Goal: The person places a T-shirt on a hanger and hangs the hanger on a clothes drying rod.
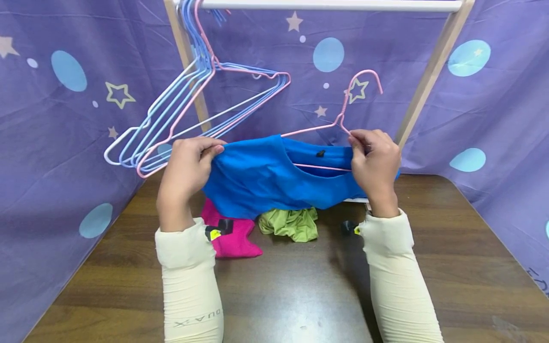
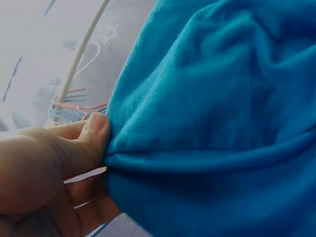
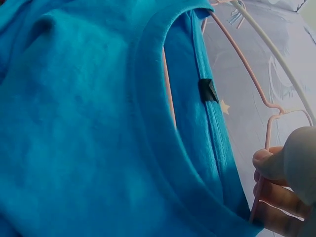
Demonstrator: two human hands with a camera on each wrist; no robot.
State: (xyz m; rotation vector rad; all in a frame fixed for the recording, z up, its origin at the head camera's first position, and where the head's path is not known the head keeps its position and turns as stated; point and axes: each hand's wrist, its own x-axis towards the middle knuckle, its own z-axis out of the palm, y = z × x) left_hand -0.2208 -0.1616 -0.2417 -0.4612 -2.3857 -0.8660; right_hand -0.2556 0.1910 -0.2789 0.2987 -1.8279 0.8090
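Cream ribbed sleeves (image 1: 188, 281) lead up to both hands. Left hand (image 1: 186, 171) pinches the soft blue knit shirt (image 1: 261, 176) at nine o'clock; right hand (image 1: 375, 159) pinches shirt and thin pink wire hanger (image 1: 343, 114) at three o'clock, above the wooden table (image 1: 450, 267).

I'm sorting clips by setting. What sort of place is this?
Probably a staged tabletop laundry-hanging setup, not a real closet: a small clothes rail with wire hangers stands on a wooden table, closed in by a purple star-print curtain.
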